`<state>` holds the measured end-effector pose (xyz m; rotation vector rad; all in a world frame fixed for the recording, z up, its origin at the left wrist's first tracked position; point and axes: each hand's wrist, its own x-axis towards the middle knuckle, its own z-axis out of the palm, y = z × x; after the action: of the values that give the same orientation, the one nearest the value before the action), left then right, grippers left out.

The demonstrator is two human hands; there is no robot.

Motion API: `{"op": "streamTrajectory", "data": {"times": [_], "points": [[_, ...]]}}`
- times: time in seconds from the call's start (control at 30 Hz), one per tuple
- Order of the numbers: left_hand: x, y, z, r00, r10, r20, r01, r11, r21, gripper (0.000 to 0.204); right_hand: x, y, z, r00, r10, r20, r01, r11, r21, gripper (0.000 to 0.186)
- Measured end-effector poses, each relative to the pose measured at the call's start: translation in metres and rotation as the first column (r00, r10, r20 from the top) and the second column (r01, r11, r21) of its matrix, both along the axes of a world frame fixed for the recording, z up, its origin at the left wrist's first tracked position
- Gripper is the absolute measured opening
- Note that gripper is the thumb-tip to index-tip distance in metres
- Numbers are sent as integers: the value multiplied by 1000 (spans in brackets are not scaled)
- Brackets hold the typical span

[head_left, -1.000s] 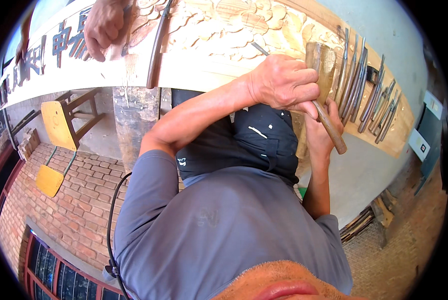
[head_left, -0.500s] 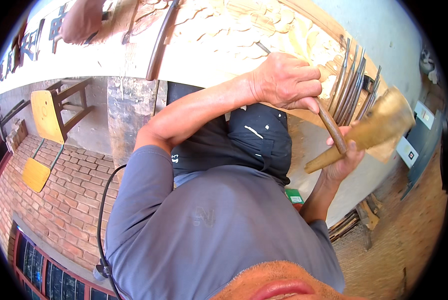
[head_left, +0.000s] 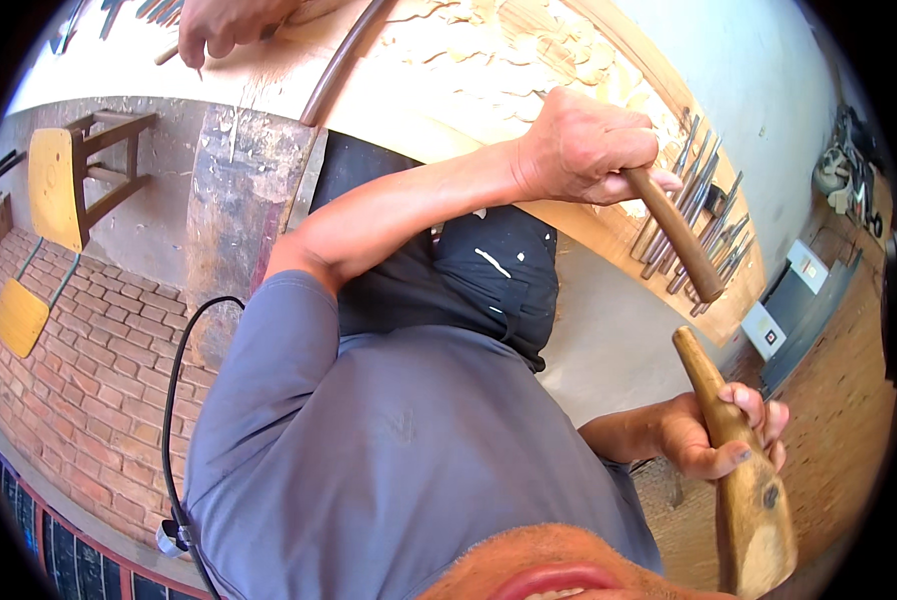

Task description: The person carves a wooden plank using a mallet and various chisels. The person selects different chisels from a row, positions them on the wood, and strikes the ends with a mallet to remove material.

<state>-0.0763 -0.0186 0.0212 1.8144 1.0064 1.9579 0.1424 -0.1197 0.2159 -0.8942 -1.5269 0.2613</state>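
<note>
Yellow chair [head_left: 57, 190]: one, on the brick floor [head_left: 79, 360], well apart from the work.

Co-worker's hand [head_left: 234, 25]: at the panel's left part, fingers bent down; what it grips, if anything, I cannot tell.

Dark rod [head_left: 344, 65]: laid across the panel's near edge, end overhanging, perhaps for easy pickup.

Carved wood panel [head_left: 469, 60]: pale, in relief, before the carver.

Left hand [head_left: 589, 150]: clenched around a carving chisel [head_left: 679, 235], butt bare and pointing right, presumably leaving it free to be struck; blade mostly hidden.

Row of chisels [head_left: 658, 256]: on the panel's right end, handles toward the carver, likely for reach.

Wooden mallet [head_left: 754, 540]: beside the body, apart from the chisel.

Right hand [head_left: 724, 435]: fingers wrapped around the mallet's middle, seemingly for balance.
</note>
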Motion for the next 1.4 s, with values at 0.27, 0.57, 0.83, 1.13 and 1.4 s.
{"op": "streamTrajectory", "data": {"times": [0.27,0.57,0.83,1.13,1.4], "points": [[-1,4,0,992,64,108,-60,998,-36,47,-26,6,-11,542,-158,826,476,867,-147,38],[-4,3,8,996,25,89,-17,996,-85,47,-24,6,-12,860,-140,491,301,916,-266,25],[-41,-3,46,902,-424,88,422,817,-392,55,-12,-26,-70,875,-193,443,418,762,-494,29],[-26,-35,8,977,-212,-29,212,977,18,65,-10,-31,-106,929,-269,255,370,633,-680,14],[10,-23,14,999,-2,-53,4,1000,29,63,-2,-34,-105,906,-261,333,422,538,-729,20]]}}
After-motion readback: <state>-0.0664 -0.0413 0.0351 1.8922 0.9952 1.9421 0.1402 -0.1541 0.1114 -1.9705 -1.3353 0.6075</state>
